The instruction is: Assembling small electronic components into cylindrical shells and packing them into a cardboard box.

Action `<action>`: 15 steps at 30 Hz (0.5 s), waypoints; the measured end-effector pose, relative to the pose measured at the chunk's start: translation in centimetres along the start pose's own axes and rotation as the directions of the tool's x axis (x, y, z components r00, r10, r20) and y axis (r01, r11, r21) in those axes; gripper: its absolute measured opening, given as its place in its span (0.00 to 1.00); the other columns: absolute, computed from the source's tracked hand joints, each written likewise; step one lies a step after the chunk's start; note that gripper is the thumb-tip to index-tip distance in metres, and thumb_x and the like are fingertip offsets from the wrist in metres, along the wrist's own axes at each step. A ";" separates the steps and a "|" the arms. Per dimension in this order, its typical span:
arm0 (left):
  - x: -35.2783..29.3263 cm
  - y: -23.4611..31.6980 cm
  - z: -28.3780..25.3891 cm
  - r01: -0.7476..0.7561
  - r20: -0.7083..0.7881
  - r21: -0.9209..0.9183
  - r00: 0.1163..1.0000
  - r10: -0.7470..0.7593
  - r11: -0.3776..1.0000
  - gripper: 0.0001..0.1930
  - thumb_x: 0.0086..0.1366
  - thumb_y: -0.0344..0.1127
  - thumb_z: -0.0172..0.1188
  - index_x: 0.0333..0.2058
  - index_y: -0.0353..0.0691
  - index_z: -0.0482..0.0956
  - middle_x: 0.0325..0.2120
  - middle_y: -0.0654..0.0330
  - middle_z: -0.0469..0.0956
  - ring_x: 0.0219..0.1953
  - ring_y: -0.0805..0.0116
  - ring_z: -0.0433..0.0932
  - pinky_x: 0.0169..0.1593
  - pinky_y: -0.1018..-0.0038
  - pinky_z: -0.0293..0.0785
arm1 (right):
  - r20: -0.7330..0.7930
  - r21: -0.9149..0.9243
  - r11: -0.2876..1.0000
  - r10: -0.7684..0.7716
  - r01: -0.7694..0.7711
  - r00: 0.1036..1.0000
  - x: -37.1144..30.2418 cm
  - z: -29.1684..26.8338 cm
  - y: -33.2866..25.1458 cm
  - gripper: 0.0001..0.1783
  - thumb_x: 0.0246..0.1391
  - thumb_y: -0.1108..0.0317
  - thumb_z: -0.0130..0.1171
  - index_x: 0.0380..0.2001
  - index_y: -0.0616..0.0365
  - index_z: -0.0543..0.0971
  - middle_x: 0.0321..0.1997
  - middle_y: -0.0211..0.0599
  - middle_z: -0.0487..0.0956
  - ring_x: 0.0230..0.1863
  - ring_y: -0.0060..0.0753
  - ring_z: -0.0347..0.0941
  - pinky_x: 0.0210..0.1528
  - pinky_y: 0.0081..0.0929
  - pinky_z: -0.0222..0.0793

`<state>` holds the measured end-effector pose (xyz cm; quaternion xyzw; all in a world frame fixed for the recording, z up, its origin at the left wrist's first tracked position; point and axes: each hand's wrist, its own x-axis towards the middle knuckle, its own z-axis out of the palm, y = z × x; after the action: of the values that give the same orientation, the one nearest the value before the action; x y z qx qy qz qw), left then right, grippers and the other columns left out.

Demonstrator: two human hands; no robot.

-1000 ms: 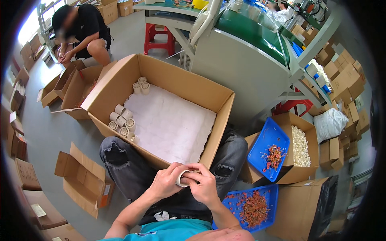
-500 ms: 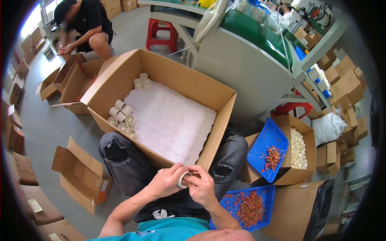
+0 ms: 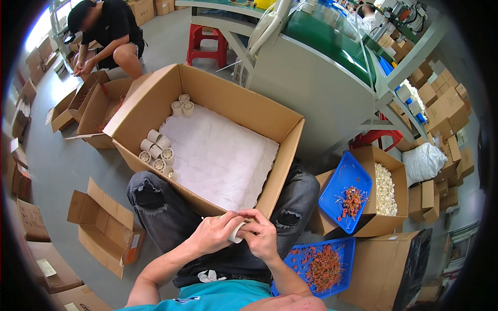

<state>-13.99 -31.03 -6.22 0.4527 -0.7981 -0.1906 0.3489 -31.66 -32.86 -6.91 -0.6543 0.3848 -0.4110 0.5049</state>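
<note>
Over grey floor (image 3: 57, 166), the left hand (image 3: 214, 233) clasped a likely light, stiff white tube (image 3: 236, 235), best held round its wall; the right hand (image 3: 261, 239) touched its rim, grip unclear.

Head-worn fisheye view, looking down, left hand (image 3: 211, 236) and right hand (image 3: 261, 239) near

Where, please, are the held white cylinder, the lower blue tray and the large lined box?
White cylinder (image 3: 236, 234), head view: its exposed wall.
Lower blue tray (image 3: 349, 257), head view: its bare right side.
Large lined box (image 3: 239, 106), head view: its far inner wall.
</note>
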 end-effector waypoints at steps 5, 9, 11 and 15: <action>-0.2 -0.1 0.3 -0.035 -0.029 -0.054 0.999 0.034 0.998 0.22 0.50 0.29 0.69 0.44 0.37 0.72 0.39 0.57 0.76 0.30 0.54 0.83 0.28 0.63 0.80 | -0.012 -0.150 0.986 -0.075 0.073 0.997 -0.4 0.3 -1.0 0.10 0.43 0.83 0.66 0.31 0.62 0.87 0.49 0.42 0.79 0.48 0.41 0.80 0.51 0.30 0.76; -0.4 -0.8 0.8 0.036 0.056 -0.107 0.998 -0.030 0.994 0.23 0.49 0.30 0.70 0.44 0.39 0.73 0.39 0.55 0.75 0.31 0.49 0.82 0.30 0.58 0.80 | -0.008 -0.224 0.974 -0.027 0.024 1.000 -0.5 0.1 -0.4 0.09 0.43 0.81 0.66 0.31 0.61 0.87 0.48 0.43 0.79 0.46 0.41 0.81 0.49 0.31 0.77; 0.1 -1.9 1.5 0.105 0.087 -0.165 0.992 -0.091 0.981 0.27 0.48 0.32 0.72 0.47 0.39 0.73 0.37 0.52 0.75 0.33 0.43 0.81 0.34 0.54 0.79 | -0.023 -0.225 0.972 0.061 -0.065 0.998 0.5 -0.4 -0.6 0.07 0.43 0.78 0.68 0.29 0.63 0.86 0.45 0.42 0.81 0.45 0.39 0.80 0.48 0.30 0.75; 2.6 -1.7 0.5 0.107 0.004 -0.458 0.993 -0.119 0.882 0.24 0.49 0.32 0.76 0.44 0.38 0.75 0.34 0.53 0.77 0.36 0.51 0.81 0.38 0.64 0.78 | -0.089 -0.269 0.962 -0.066 0.040 0.994 1.5 -2.0 -4.2 0.16 0.46 0.79 0.68 0.41 0.61 0.85 0.48 0.45 0.80 0.44 0.40 0.79 0.49 0.30 0.75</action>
<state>-14.28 -34.11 -6.61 0.4059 -0.6988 -0.3877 0.4434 -32.60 -34.07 -2.33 -0.7055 0.4431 -0.4001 0.3820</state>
